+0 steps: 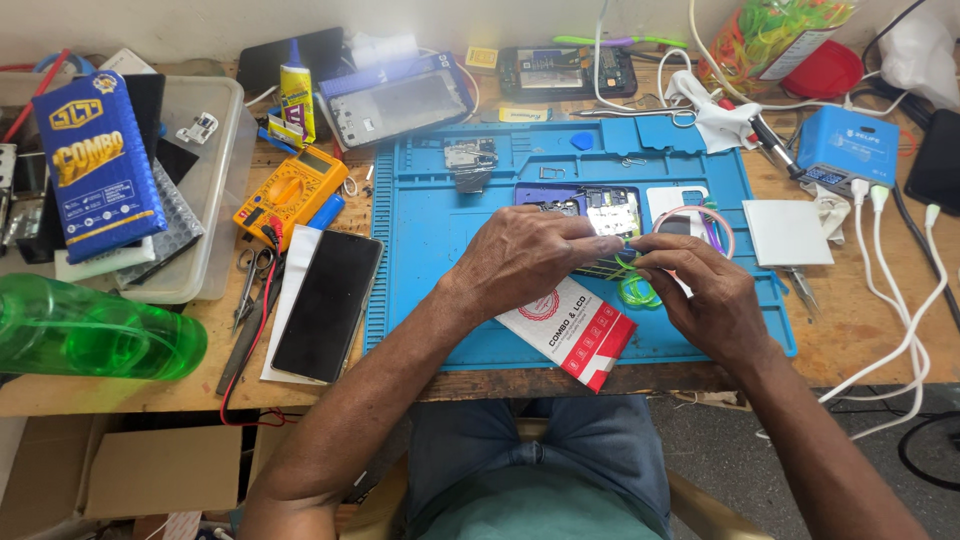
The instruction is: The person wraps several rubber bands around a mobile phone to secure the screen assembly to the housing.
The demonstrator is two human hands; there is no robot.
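While both hands meet over the blue work mat (430, 300) near the table's front edge, the left hand (525, 255) lies fingers-down across an opened phone (600, 215), its grip pressed on the phone's lower part. The right hand (705, 295) pinches a green rubber band (632, 268) stretched at that phone. More green bands (640, 293) lie just beside, touching a red-and-white box (570, 330). A black phone (328, 305) lies left of the mat, a yellow multimeter (290, 192) behind it.

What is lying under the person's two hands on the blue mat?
Under the left hand and right hand: green rubber bands, a dark flat part and a red-and-white box on the blue mat. The hands hide the dark part's outline.
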